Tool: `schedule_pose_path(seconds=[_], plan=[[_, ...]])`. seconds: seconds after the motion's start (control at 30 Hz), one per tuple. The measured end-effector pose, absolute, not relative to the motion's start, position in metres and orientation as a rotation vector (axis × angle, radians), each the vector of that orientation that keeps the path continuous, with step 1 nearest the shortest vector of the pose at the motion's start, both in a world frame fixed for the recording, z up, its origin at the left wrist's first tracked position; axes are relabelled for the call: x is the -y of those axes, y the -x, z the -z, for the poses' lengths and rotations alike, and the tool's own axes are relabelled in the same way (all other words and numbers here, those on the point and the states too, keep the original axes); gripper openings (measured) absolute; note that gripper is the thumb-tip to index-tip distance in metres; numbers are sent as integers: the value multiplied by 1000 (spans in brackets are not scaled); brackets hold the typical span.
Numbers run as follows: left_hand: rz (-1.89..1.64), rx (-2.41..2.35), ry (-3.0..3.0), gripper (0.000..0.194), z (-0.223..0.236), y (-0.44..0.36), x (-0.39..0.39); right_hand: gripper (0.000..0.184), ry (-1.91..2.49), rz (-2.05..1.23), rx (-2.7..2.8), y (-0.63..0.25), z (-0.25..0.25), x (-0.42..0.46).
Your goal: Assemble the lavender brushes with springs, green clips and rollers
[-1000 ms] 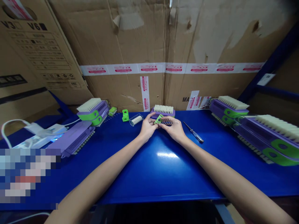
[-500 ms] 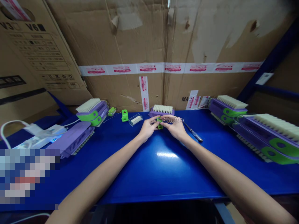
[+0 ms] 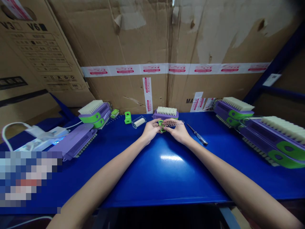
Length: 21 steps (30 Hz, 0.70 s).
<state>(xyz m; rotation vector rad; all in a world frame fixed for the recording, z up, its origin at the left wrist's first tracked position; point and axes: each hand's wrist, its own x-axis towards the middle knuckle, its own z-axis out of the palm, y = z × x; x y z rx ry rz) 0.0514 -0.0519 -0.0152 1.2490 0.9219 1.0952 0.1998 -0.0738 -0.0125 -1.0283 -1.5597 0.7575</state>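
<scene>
My left hand (image 3: 150, 131) grips a small green plastic piece with holes (image 3: 161, 124), its fingers closed around the far side. My right hand (image 3: 180, 133) is closed on a thin wire coil spring (image 3: 176, 123), which lies across the back of the fingers. One end of the spring meets the green piece; whether it is hooked in there is too small to tell. Just beyond both hands, a purple brush (image 3: 166, 112) rests with its cream bristles up. To the right of my right hand lies a screwdriver (image 3: 199, 137).
Left of the hands are a clear case with a white block (image 3: 138, 122), another green piece (image 3: 128, 117) and a purple-green brush unit (image 3: 95, 114). More brush units (image 3: 274, 136) stand at the right. Cardboard (image 3: 119, 47) walls the back of the blue table (image 3: 152, 184).
The free end of the spring has shifted slightly left, and its coils look tilted differently. The green piece has turned a little between my hands. Both hands keep their hold.
</scene>
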Motion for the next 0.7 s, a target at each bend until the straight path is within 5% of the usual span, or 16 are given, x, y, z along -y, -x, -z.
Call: schedule_pose_path(seconds=[0.7], plan=[[-1130,-1032,-1329,37,5,-55,58,22,1087,-639,1639,-202,19,66]])
